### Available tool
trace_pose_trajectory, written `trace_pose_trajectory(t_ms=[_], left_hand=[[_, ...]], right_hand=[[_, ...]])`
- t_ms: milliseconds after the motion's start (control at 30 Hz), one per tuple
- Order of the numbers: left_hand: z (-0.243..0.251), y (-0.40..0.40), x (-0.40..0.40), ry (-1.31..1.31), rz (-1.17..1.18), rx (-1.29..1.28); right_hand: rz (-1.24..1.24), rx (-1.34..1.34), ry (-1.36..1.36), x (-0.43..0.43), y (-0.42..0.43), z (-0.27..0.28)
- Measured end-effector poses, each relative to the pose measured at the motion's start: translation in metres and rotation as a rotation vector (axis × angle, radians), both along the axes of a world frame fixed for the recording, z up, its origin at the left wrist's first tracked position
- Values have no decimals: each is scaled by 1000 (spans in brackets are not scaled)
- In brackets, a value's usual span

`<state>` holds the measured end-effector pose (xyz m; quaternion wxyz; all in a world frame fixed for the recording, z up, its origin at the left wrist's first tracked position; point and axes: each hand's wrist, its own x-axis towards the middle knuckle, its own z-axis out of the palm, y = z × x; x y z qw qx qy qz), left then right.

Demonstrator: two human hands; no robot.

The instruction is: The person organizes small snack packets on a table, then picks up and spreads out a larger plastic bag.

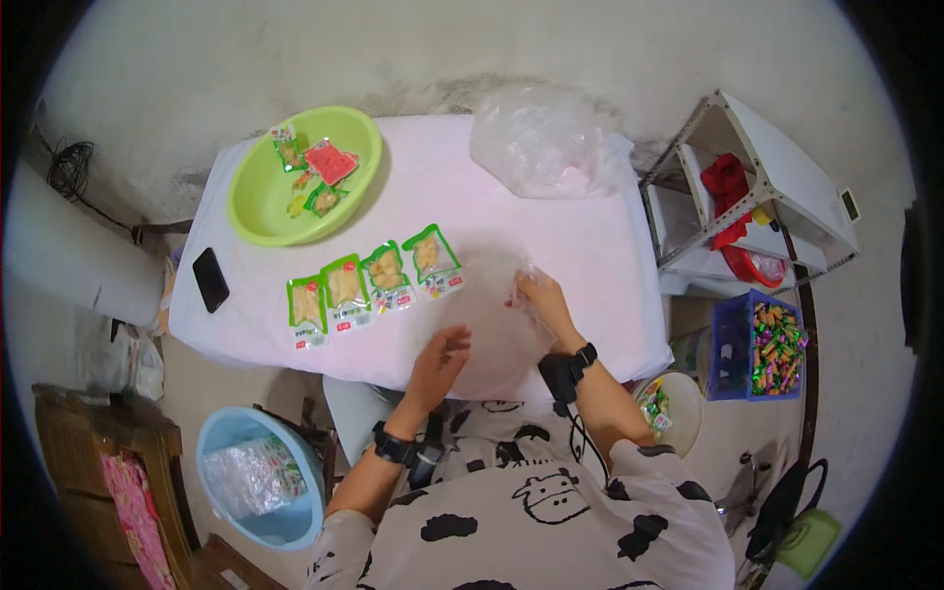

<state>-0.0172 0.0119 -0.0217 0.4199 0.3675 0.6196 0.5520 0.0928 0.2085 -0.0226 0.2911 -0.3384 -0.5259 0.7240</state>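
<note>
My right hand (542,299) holds a clear plastic bag (537,324) by its edge over the front of the cloth-covered table (590,243). To its left, my left hand (444,358) hovers near the table's front edge, fingers curled apart with nothing seen in them. Beyond my hands lies a slanting row of green-edged snack packets (386,269), side by side. At the back left, a lime-green basin (251,199) holds several packets and a red packet (330,161). A heap of clear plastic bags (542,144) lies at the back right.
A black phone (211,280) lies on the table's left side. A light-blue tub (306,472) stands on the floor at the left. To the right are a metal shelf (796,184), a blue crate (730,354) of wrapped sweets and a pale bucket (689,413) with packets.
</note>
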Motion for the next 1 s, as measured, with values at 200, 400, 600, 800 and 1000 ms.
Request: trace_pose_trajectory(t_ms=[200,400,600,800,1000], left_hand=[[13,30,-1,92,265,214],[21,18,-14,-236,261,261],[32,7,-11,-108,432,216],[27,4,-2,27,372,234],[33,1,3,70,525,265]], right_hand=[[166,-493,147,-1,-77,19],[445,-675,191,7,-102,24],[341,734,-256,9,-85,42],[302,455,-76,-11,-81,55],[252,353,-23,-12,-84,51]])
